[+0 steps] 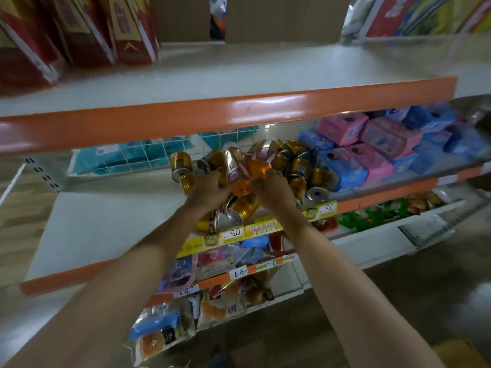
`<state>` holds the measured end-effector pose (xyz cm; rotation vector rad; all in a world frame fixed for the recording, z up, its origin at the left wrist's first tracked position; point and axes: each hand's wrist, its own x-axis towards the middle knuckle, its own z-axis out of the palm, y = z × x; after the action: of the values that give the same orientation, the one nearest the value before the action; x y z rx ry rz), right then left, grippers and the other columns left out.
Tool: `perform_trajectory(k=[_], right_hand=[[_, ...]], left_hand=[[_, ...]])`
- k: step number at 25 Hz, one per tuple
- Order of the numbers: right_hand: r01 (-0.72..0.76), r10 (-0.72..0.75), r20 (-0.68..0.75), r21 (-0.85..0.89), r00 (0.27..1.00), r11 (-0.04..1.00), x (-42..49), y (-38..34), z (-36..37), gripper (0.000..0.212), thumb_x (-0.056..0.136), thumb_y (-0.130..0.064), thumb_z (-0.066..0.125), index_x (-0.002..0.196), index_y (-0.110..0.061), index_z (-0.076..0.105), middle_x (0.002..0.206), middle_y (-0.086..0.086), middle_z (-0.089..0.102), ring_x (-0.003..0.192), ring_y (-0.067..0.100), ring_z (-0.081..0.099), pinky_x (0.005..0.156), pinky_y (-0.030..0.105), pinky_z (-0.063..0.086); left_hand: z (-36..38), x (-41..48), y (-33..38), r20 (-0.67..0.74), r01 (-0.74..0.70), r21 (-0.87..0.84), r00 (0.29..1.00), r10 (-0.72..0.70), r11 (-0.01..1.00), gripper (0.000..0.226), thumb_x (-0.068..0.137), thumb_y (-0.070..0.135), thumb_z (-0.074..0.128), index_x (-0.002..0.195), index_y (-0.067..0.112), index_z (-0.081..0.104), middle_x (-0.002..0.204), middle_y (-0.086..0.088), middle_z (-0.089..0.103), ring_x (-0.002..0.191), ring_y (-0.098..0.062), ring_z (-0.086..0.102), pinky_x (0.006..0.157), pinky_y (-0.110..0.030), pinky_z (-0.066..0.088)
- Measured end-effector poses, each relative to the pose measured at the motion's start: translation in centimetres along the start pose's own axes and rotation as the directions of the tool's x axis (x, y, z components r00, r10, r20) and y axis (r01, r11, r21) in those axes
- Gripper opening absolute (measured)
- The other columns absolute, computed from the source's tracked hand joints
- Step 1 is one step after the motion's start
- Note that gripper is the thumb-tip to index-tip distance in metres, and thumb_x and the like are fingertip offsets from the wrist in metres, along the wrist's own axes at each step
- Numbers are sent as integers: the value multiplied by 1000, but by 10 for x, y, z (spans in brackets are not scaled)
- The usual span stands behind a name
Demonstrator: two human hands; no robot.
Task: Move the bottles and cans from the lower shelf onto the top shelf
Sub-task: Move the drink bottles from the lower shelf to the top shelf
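Observation:
A heap of gold cans (300,166) and orange bottles lies on the lower shelf (106,224), at its middle. My left hand (206,188) and my right hand (273,187) are both in the heap, side by side. Each hand grips an orange bottle with a pink label (239,171); the two bottles press together between them, bottoms toward me. More gold cans (233,211) lie under my wrists at the shelf's front edge. The top shelf (239,73), white with an orange front strip, has a bare stretch in its middle.
Red bags (79,30) stand at the top shelf's left, cardboard boxes (281,17) at its back, colourful packs (425,14) at its right. Pink and blue packs (372,147) fill the lower shelf's right; teal packs (127,155) sit behind a wire grid. Snack bags fill shelves below.

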<state>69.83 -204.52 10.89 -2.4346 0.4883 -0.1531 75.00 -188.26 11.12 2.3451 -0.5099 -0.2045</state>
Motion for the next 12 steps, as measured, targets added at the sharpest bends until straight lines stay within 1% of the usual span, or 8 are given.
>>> perform_trajectory(k=[1, 3, 5, 7, 8, 10, 11, 12], right_hand=[[-10, 11, -28, 29, 1000, 1000, 9, 0, 2, 62, 80, -56, 34, 116, -10, 56, 104, 13, 63, 98, 33, 62, 81, 46, 55], [-51, 59, -104, 77, 993, 996, 24, 2, 6, 60, 79, -53, 35, 115, -10, 56, 105, 12, 63, 98, 31, 61, 80, 46, 55], [-76, 93, -173, 105, 981, 992, 41, 7, 7, 60, 81, -51, 37, 116, -6, 57, 109, 15, 62, 100, 32, 60, 79, 44, 55], [-95, 126, -208, 150, 970, 984, 61, 18, 13, 66, 78, -55, 33, 107, -3, 60, 101, 18, 65, 90, 30, 62, 69, 37, 52], [-123, 159, -197, 182, 968, 976, 76, 29, 18, 67, 75, -56, 31, 101, -2, 61, 95, 20, 65, 84, 29, 62, 64, 33, 48], [-163, 208, -152, 263, 966, 951, 99, 42, 21, 67, 72, -55, 32, 95, 0, 63, 89, 20, 65, 79, 32, 64, 61, 30, 42], [-184, 227, -131, 279, 965, 942, 98, 37, 12, 64, 73, -54, 34, 93, 0, 63, 88, 19, 66, 79, 33, 65, 61, 31, 43], [-189, 232, -113, 303, 966, 934, 89, 23, -3, 59, 76, -52, 39, 91, 1, 61, 87, 17, 66, 78, 33, 65, 61, 31, 44]], left_hand=[[-1, 12, -4, -22, 20, -1, 1000, -20, 1000, 28, 94, 40, 59, 102, 14, 63, 87, 0, 66, 79, -15, 63, 57, -23, 38], [-4, 32, -5, -36, 52, 15, 998, -51, 999, 30, 94, 40, 58, 104, 12, 61, 88, -1, 65, 77, -15, 61, 53, -22, 36], [-4, 49, -3, -27, 97, -39, 995, -98, 995, 29, 93, 39, 58, 109, 15, 60, 94, -2, 67, 78, -13, 60, 56, -23, 40], [-2, 59, 0, -15, 165, -134, 986, -168, 977, 27, 92, 43, 57, 111, 23, 56, 102, -3, 67, 87, -16, 62, 68, -29, 47], [0, 62, 2, 8, 210, -166, 977, -211, 964, 29, 90, 46, 56, 111, 26, 54, 105, -3, 66, 93, -19, 62, 77, -33, 50], [5, 72, 4, 60, 276, -256, 961, -270, 926, 29, 84, 55, 54, 104, 34, 50, 109, -4, 64, 100, -24, 61, 90, -46, 51], [8, 78, 3, 70, 307, -301, 951, -300, 903, 30, 81, 58, 56, 101, 37, 49, 110, -5, 62, 100, -26, 61, 90, -50, 52], [9, 78, 9, 93, 358, -328, 933, -347, 874, 35, 80, 58, 58, 106, 35, 50, 111, -5, 61, 101, -27, 61, 87, -50, 54]])
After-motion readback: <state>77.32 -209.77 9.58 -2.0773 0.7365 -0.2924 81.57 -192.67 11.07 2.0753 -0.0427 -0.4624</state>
